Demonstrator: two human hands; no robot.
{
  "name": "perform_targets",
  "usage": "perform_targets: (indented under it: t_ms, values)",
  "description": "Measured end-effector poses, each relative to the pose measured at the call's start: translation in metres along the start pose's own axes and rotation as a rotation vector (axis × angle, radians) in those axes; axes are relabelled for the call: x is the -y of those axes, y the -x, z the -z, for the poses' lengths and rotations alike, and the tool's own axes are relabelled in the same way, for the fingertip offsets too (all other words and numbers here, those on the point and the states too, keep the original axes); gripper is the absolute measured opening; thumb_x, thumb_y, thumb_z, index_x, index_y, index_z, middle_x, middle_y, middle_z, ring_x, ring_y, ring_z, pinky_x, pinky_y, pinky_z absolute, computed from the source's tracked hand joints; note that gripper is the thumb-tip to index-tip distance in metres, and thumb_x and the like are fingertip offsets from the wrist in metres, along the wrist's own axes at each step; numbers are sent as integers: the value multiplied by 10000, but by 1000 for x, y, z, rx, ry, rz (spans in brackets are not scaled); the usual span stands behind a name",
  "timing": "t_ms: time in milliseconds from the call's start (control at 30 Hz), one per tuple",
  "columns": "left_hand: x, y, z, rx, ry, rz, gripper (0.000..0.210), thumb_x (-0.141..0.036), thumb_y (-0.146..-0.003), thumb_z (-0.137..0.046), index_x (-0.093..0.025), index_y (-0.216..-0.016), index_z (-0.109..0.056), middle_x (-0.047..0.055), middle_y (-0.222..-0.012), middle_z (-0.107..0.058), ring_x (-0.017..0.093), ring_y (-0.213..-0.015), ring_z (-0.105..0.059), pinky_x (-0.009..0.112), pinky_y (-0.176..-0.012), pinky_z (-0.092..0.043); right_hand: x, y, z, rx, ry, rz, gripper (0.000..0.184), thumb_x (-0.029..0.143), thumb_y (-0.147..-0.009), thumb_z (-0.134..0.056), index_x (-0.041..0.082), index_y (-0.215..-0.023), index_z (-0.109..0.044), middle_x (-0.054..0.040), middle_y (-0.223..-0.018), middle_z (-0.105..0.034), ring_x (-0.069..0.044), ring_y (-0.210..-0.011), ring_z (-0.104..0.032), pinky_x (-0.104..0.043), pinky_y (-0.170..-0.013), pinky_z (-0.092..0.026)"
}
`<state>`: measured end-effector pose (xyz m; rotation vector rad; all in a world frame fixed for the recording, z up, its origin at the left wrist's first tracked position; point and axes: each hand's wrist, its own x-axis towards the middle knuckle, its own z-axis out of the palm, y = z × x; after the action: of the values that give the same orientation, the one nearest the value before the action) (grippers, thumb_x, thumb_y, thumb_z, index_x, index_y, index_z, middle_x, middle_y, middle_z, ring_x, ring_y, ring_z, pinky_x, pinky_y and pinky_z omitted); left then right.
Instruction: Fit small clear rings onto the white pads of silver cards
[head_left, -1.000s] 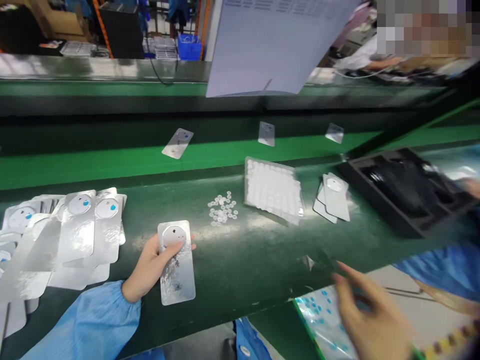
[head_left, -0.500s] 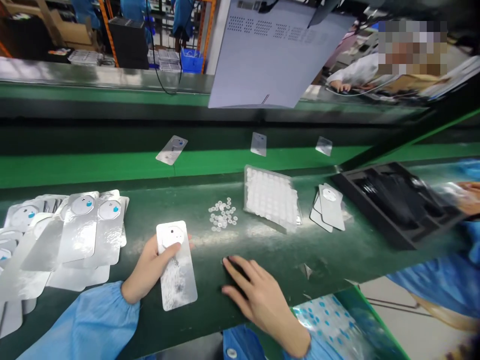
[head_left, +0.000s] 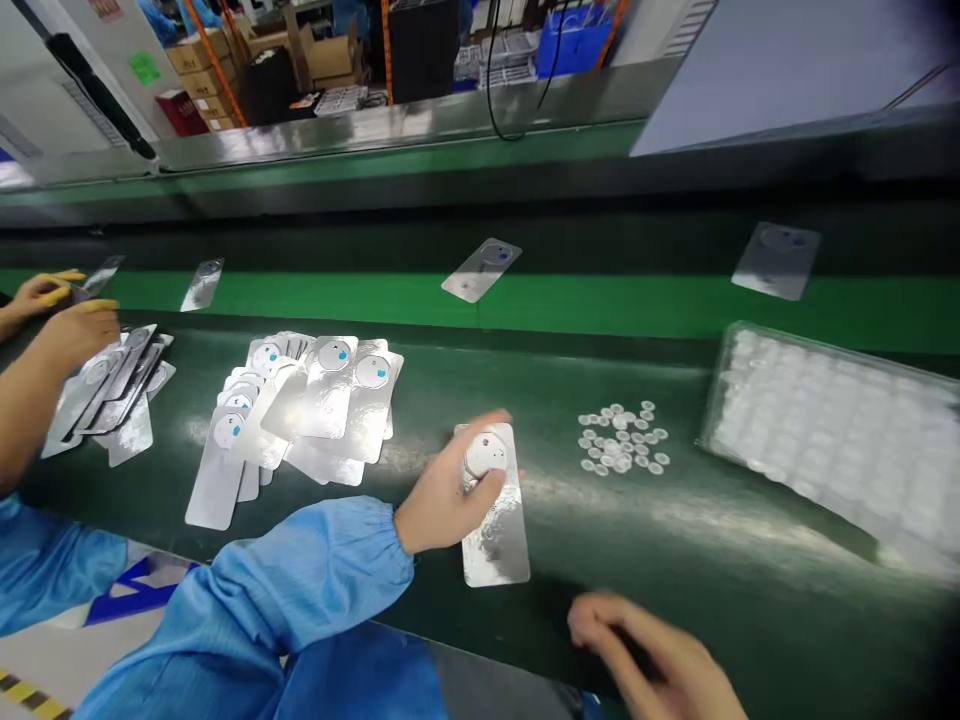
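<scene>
A shiny silver card-like plate (head_left: 496, 545) with rounded corners and a white round patch near its top is in my left hand (head_left: 450, 490). The thumb lies across its front, and the index finger stretches over the top edge. My right hand (head_left: 660, 655) is low at the right, slightly blurred, its thumb and fingers bent together in a pinch. Whatever they might hold is too small to make out. Small clear round discs (head_left: 616, 455) lie loose on the green bench, beyond my right hand. Left of my left hand, similar plates (head_left: 330, 410) are piled, several with blue dots.
A clear tray (head_left: 832, 435) of white round pieces stands at the right. Single plates lie along the green strip (head_left: 585, 300) at the back. At far left, another person's hands (head_left: 71, 330), with yellow finger covers, are above a second pile of plates (head_left: 112, 395).
The view has swung left, bringing the co-worker's hands into sight. My left hand still holds the plate, its index finger now raised over the top. My right hand's spread fingers have drawn together.
</scene>
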<state>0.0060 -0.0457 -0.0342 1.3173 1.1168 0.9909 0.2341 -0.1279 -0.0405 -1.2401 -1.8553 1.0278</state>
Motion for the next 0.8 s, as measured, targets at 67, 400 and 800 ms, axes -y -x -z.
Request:
perform_targets:
  t_ms: [67, 400, 800]
  values:
    - [-4, 3, 1, 95, -146, -44, 395, -310, -978, -585, -181, -1328, -717, 103, -1005, -782, 234, -851, -725, 343, -807, -579, 17, -33, 8, 39, -39, -142, 390, 478, -989, -576, 235, -692, -646, -9, -607, -654, -171, -516, -623, -252, -497, -498]
    - [-7, 0, 3, 135, 32, -59, 186, -322, -860, -778, -307, -1033, -843, 58, -1112, -805, 287, -1037, -749, 378, -1000, -545, 34, -101, 23, 264, -245, -328, 432, 566, -916, -676, 179, -725, -658, 16, -625, -584, -107, -549, -463, -230, -504, -345]
    - [-6, -1, -1, 32, 55, -7, 112, -338, -790, -847, -253, -862, -858, 70, -891, -816, 275, -828, -753, 352, -726, -589, 34, -89, 11, 212, -544, -519, 490, 646, -844, -724, 164, -785, -659, 80, -470, -451, -66, -418, -324, -209, -415, -221]
